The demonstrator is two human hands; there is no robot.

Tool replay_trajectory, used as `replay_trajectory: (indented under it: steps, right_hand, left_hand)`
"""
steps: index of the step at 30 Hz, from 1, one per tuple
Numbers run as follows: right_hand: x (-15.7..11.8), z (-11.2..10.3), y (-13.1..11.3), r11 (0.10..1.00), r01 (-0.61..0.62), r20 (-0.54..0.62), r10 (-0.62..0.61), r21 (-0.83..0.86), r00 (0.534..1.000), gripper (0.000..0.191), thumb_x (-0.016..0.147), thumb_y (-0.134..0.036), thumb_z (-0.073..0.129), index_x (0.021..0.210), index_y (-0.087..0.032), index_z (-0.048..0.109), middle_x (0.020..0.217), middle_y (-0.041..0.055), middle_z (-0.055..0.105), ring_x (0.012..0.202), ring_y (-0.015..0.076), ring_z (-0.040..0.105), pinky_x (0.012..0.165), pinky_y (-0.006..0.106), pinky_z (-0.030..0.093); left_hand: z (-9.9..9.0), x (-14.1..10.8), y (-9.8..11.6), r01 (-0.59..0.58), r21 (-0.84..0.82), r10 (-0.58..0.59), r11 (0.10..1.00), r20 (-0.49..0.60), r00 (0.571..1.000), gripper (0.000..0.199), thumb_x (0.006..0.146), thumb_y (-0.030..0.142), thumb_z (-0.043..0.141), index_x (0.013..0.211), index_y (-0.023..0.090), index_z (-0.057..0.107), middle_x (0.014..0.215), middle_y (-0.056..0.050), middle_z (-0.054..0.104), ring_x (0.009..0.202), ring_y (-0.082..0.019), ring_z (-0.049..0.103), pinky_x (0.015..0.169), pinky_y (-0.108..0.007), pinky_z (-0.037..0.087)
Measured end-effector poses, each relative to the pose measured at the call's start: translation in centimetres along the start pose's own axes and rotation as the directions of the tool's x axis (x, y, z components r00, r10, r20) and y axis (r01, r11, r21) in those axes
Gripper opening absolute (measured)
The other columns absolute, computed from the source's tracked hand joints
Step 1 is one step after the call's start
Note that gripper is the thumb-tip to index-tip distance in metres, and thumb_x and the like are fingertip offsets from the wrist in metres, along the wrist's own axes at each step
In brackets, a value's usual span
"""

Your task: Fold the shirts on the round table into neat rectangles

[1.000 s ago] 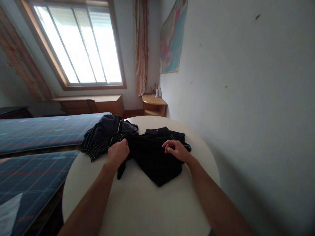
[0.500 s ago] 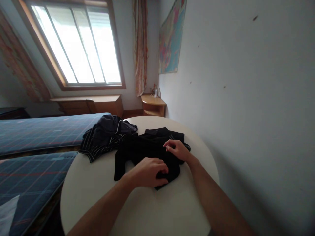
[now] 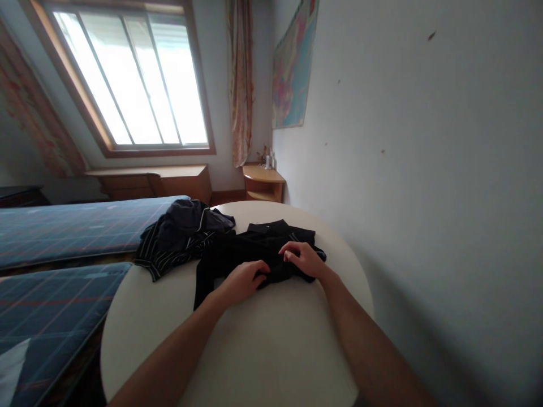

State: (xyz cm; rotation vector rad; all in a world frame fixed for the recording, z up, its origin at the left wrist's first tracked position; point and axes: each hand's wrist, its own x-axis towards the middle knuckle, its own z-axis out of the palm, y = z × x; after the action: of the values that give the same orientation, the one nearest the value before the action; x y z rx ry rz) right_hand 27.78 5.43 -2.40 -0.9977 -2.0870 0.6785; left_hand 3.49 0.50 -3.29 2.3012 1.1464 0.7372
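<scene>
A black collared shirt point(image 3: 237, 249) lies partly folded on a round white table point(image 3: 271, 350), its collar toward the far side. At its near edge, my left hand point(image 3: 246, 281) has its fingers curled around the fabric. My right hand point(image 3: 304, 260) rests on the right part of the shirt, thumb and fingers bent together on the cloth; the fabric under the palm is hidden. One sleeve stretches toward me at the left, partly behind my left hand. Touching the shirt's left side is a heap of dark clothing point(image 3: 182, 226) with white stripes.
Two blue plaid mattresses point(image 3: 85, 232) lie left of the table. A white wall point(image 3: 416, 186) runs close along the right, with a map point(image 3: 292, 79) on it. Beyond the table stand a wooden corner shelf point(image 3: 263, 174) and a desk point(image 3: 182, 175) under the window.
My left hand has moved away from me and slightly left, bringing the shirt's near part up onto the rest. White tabletop now shows where that part lay. My right hand has hardly moved.
</scene>
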Motion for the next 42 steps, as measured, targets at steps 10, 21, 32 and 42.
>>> replay_trajectory:
  steps: [10, 21, 32, 42]
  right_hand:
    - [0.1, 0.8, -1.5, 0.979, 0.202, 0.071, -0.203, 0.020, 0.977, 0.039, 0.078, -0.018, 0.070, 0.117, -0.024, 0.071, 0.107, 0.0048, 0.071, 0.095, 0.0182, 0.064, 0.088, 0.033, 0.050]
    - [0.0, 0.2, -1.4, 0.999, 0.047, 0.080, -0.045, -0.025, 0.996, 0.018, 0.077, -0.019, 0.056, 0.081, -0.019, 0.073, 0.074, 0.0000, 0.070, 0.071, 0.0167, 0.061, 0.068, 0.026, 0.044]
    - [0.0, -0.3, -0.4, 0.998, 0.038, 0.138, -0.046, 0.058, 0.989, 0.035, 0.090, -0.033, 0.046, 0.069, -0.017, 0.070, 0.067, 0.0014, 0.068, 0.067, 0.0162, 0.061, 0.067, 0.026, 0.043]
    - [-0.1, -1.4, 0.1, 0.998, -0.017, 0.058, 0.014, 0.063, 0.998, 0.046, 0.096, -0.037, 0.039, 0.066, -0.020, 0.068, 0.067, 0.0020, 0.070, 0.066, 0.0165, 0.064, 0.071, 0.028, 0.046]
  left_hand:
    - [-0.1, 1.2, -2.1, 0.131, -0.323, -0.192, 0.937, -0.164, 0.968, 0.019, 0.086, 0.028, 0.059, 0.101, 0.018, 0.064, 0.088, -0.004, 0.069, 0.081, -0.017, 0.065, 0.071, -0.027, 0.049]
    - [-2.5, -0.7, 1.6, 0.036, -0.185, -0.004, 0.982, 0.172, 0.985, 0.058, 0.075, 0.037, 0.080, 0.128, 0.023, 0.059, 0.115, -0.005, 0.067, 0.094, -0.020, 0.064, 0.080, -0.029, 0.052]
    - [-0.6, -0.6, 2.9, -0.193, 0.115, 0.199, 0.974, -0.039, 0.979, 0.012, 0.092, 0.022, 0.060, 0.100, 0.023, 0.068, 0.111, -0.002, 0.072, 0.098, -0.017, 0.068, 0.086, -0.026, 0.048]
    - [3.2, -2.1, 6.7, -0.410, -0.006, 0.385, 0.912, 0.359, 0.850, 0.008, 0.081, 0.018, 0.069, 0.087, 0.023, 0.067, 0.110, 0.001, 0.074, 0.100, -0.018, 0.069, 0.086, -0.025, 0.050]
